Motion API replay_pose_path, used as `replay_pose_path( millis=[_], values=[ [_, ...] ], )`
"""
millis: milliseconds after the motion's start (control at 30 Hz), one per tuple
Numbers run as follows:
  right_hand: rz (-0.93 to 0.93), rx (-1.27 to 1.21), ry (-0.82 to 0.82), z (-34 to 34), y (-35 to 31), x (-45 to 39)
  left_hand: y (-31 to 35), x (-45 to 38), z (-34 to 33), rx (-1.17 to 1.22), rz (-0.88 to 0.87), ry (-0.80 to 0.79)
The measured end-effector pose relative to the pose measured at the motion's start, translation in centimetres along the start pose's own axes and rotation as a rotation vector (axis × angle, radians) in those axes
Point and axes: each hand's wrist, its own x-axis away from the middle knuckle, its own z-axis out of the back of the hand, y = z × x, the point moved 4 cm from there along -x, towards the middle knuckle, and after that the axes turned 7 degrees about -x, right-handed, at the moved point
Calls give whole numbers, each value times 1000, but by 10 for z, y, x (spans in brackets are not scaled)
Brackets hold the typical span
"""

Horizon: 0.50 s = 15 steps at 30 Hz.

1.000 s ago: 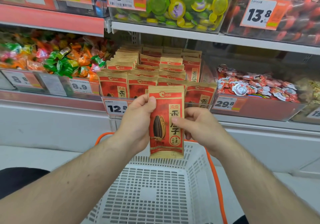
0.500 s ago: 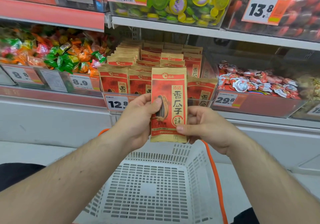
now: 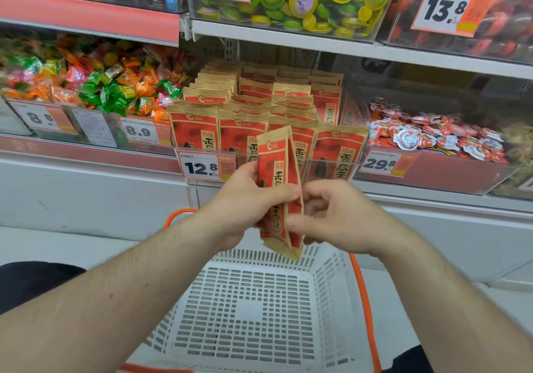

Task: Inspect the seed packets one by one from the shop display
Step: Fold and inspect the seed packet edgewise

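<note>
Above the white basket, the left hand grips a seed packet, turned edge-on before the display; the right hand pinches its lower edge.

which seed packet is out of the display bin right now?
The seed packet held between the left hand and right hand, turned nearly edge-on above the white basket. The other packets stand upright in the bin.

The held seed packet stands upright between the left hand and right hand, above the basket and before the display bin of packets; wrapped candies lie left.
</note>
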Motion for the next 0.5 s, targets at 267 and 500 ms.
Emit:
replay_pose_path(
  millis=[267, 500],
  values=[
    [172, -143, 282, 3, -7, -5, -5, 5, -10, -13, 16, -211],
    [133, -362, 208, -5, -7, -7, -10, 5, -13, 104, 29, -351]
  ],
)
